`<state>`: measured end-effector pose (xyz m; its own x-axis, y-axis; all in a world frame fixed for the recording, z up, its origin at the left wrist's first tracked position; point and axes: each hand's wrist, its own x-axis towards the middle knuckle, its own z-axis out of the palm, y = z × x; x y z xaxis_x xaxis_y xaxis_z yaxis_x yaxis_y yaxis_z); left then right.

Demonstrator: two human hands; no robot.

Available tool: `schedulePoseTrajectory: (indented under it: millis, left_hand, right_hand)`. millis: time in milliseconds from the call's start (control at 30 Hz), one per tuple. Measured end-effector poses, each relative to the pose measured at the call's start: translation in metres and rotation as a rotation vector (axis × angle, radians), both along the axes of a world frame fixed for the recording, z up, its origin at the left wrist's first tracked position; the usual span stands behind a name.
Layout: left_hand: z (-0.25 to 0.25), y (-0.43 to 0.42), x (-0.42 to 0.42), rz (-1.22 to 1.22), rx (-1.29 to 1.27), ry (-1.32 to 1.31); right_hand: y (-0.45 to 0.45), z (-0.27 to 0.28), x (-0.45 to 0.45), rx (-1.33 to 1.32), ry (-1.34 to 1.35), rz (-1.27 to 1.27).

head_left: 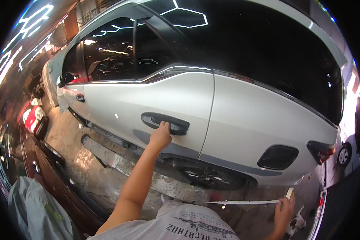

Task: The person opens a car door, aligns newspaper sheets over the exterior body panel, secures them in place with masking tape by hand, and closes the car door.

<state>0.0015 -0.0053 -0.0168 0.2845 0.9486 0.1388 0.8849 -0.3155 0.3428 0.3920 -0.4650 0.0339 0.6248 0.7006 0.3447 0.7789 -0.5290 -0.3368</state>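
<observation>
At the middle of the head view, my left hand (161, 137) has its fingers closed on the black door handle (176, 125) of a silver car (244, 116). My right hand (284, 212) is low at the right, below the car's rear side, with its fingers wrapped round a roll of pale tape (290, 193). A strip of tape (248, 202) stretches from this hand leftwards to the front of my shirt. The rear door looks closed.
A dark red car (48, 172) stands at the left, with a grey cloth (40, 208) at its near end. Beside the silver car lies a long grey board (112, 154). A black-and-white animal (296, 225) is on the floor at the lower right.
</observation>
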Motion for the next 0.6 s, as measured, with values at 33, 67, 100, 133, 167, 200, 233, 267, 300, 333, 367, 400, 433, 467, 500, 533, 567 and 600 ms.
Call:
schedulePoseTrajectory:
  millis: [33,67,100,133,167,200,233,267,300,333,367,400,433,467,500,533,567,600]
  left_hand:
    - [0.0,0.0,0.0,0.004,-0.004,-0.011]
    - [0.0,0.0,0.0,0.002,-0.014,-0.017]
    - [0.002,-0.001,0.0,-0.002,-0.024,-0.022]
    - [0.004,-0.002,0.0,-0.007,-0.035,-0.027]
    - [0.007,-0.003,-0.001,-0.015,-0.019,-0.043]
    - [0.007,-0.004,-0.001,-0.011,-0.022,-0.045]
    - [0.008,-0.004,-0.001,-0.007,-0.025,-0.046]
    - [0.007,-0.004,-0.001,-0.003,-0.028,-0.048]
    - [0.006,-0.003,-0.001,-0.007,-0.017,-0.051]
    - [0.004,-0.003,-0.001,0.001,-0.014,-0.057]
    - [0.004,-0.003,0.0,0.008,-0.01,-0.061]
    - [0.002,-0.002,0.0,0.013,-0.008,-0.064]
    - [0.0,-0.002,0.001,0.012,0.005,-0.06]
    - [-0.001,-0.002,0.001,0.013,0.016,-0.069]
    - [-0.002,-0.002,0.002,0.013,0.026,-0.076]
    - [-0.003,-0.002,0.002,0.014,0.035,-0.081]
    - [-0.007,-0.001,0.002,0.02,0.065,-0.075]
    - [-0.005,-0.002,0.002,0.024,0.07,-0.058]
  right_hand:
    - [0.002,0.0,0.002,-0.005,-0.004,0.019]
    - [0.004,0.0,0.003,-0.011,-0.008,0.037]
    - [0.006,0.002,0.003,-0.016,-0.012,0.053]
    - [0.009,0.003,0.002,-0.023,-0.014,0.069]
    - [0.013,0.001,0.001,-0.022,-0.029,0.076]
    - [0.017,0.003,-0.001,-0.022,-0.004,0.081]
    - [0.021,0.005,-0.003,-0.023,0.02,0.086]
    - [0.025,0.006,-0.006,-0.025,0.045,0.09]
    - [0.029,0.005,-0.008,-0.007,-0.001,0.115]
    - [0.035,0.02,-0.02,-0.096,0.007,0.116]
    - [0.037,0.036,-0.029,-0.185,0.015,0.115]
    - [0.039,0.045,-0.033,-0.275,0.025,0.111]
    - [0.04,0.036,-0.029,-0.199,0.045,0.128]
    - [0.042,0.018,-0.021,-0.123,0.067,0.145]
    - [0.045,0.011,-0.022,-0.049,0.091,0.161]
    - [0.047,0.008,-0.02,-0.055,0.08,0.184]
    - [0.048,0.005,-0.019,-0.063,0.071,0.208]
    - [0.052,0.007,-0.022,-0.07,0.064,0.233]
